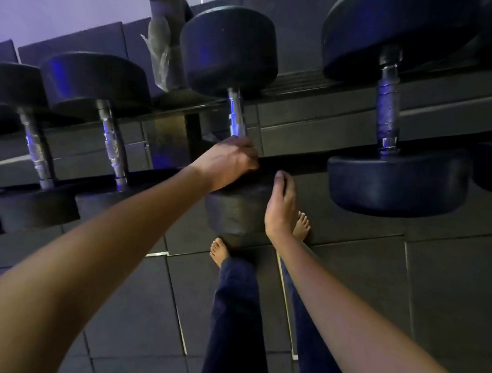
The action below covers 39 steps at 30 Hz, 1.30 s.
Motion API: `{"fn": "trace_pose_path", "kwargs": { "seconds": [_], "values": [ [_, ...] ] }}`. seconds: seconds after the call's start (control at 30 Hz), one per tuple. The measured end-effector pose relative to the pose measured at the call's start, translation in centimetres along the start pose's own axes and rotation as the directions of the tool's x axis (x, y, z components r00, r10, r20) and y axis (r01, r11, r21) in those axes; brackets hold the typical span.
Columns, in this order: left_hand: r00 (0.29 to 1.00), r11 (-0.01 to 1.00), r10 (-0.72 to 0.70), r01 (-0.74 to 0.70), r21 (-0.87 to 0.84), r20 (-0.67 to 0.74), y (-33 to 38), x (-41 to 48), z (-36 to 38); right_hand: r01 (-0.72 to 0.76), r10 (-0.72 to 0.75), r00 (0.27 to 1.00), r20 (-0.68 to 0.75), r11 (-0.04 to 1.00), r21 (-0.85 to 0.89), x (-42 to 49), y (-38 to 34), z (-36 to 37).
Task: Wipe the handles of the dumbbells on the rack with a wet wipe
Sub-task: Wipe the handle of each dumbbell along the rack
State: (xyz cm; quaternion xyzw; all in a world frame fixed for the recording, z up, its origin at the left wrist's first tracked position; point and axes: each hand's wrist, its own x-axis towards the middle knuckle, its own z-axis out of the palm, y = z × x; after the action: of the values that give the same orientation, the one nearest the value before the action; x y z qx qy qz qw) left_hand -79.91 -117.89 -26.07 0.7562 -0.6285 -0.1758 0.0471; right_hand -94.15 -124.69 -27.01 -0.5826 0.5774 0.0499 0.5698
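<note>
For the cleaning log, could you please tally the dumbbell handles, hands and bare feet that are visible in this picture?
dumbbell handles: 4
hands: 2
bare feet: 2
Total: 8

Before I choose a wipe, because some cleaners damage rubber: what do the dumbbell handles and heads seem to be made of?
Handles: apparently chromed steel, with bright glints and knurled bands. Heads: probably rubber or urethane coated, matte black with dull sheen and rounded edges. Sight alone cannot confirm.
</note>
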Motion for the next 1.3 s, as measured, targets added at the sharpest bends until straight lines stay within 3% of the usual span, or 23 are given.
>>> {"fn": "trace_pose_path", "kwargs": {
  "seconds": [0.13, 0.2, 0.27, 0.3, 0.33, 0.4, 0.43, 0.47, 0.6, 0.77, 0.87, 1.07, 1.2, 1.3],
  "values": [
    [0.987, 1.000, -0.017, 0.015, 0.011, 0.159, 0.6, 2.0, -0.2, 0.004, -0.005, 1.000, 0.008, 1.000, 0.031, -0.1, -0.1, 0.1],
    [0.997, 0.997, -0.060, 0.063, -0.051, 0.055, 0.4, 0.7, -0.1, -0.004, 0.004, 1.000, 0.001, 1.000, 0.022, -0.2, -0.1, 0.2],
    [0.973, 0.951, -0.229, 0.219, -0.216, -0.019, 0.7, -1.2, 0.1, -0.017, 0.017, 1.000, -0.001, 1.000, 0.012, -0.3, -0.1, 0.2],
    [0.926, 0.861, -0.377, 0.352, -0.368, 0.002, 1.3, -2.0, 0.0, -0.028, 0.028, 1.000, -0.006, 0.999, 0.018, -0.3, -0.2, 0.3],
    [0.832, 0.698, -0.552, 0.495, -0.518, 0.052, 1.9, -2.5, 0.1, -0.048, 0.049, 0.999, -0.014, 0.998, 0.031, -0.3, -0.3, 0.3],
    [0.548, 0.325, -0.819, 0.685, -0.652, 0.168, 3.1, -2.7, 0.3, -0.107, 0.108, 0.994, -0.027, 0.993, 0.055, -0.4, -0.8, 0.7],
    [0.437, 0.219, -0.879, 0.725, -0.653, 0.191, 3.6, -2.5, 0.4, -0.127, 0.129, 0.991, -0.036, 0.991, 0.052, -0.5, -1.1, 0.9],
    [0.374, 0.168, -0.905, 0.750, -0.640, 0.201, 4.0, -2.3, 0.5, -0.130, 0.132, 0.990, -0.054, 0.991, 0.036, -0.5, -1.2, 1.0],
    [0.271, 0.041, -0.901, 0.831, -0.555, 0.339, 3.1, -1.9, 1.2, -0.098, 0.092, 0.984, -0.150, 0.995, -0.031, -0.9, -1.5, 1.3],
    [0.380, -0.186, -0.747, 0.667, -0.721, 0.545, 0.5, -1.4, 1.7, -0.101, 0.099, 0.982, -0.162, 0.995, -0.003, -0.8, -1.7, 1.0],
    [0.454, -0.110, -0.737, 0.651, -0.751, 0.501, 0.6, -1.6, 1.7, -0.104, 0.100, 0.977, -0.186, 0.995, -0.010, -0.6, -1.6, 1.1],
    [0.471, -0.073, -0.732, 0.663, -0.745, 0.492, 0.7, -2.6, 2.1, -0.111, 0.114, 0.971, -0.212, 0.993, 0.025, -0.1, -1.3, 1.2],
    [0.504, -0.161, -0.661, 0.629, -0.761, 0.556, 0.3, -1.5, 1.4, -0.105, 0.110, 0.970, -0.218, 0.994, 0.032, -0.1, -1.2, 1.1],
    [0.531, -0.154, -0.671, 0.583, -0.797, 0.518, 0.3, -3.3, 1.6, -0.108, 0.111, 0.971, -0.214, 0.994, 0.024, -0.2, -1.2, 1.1]
  ]
}}
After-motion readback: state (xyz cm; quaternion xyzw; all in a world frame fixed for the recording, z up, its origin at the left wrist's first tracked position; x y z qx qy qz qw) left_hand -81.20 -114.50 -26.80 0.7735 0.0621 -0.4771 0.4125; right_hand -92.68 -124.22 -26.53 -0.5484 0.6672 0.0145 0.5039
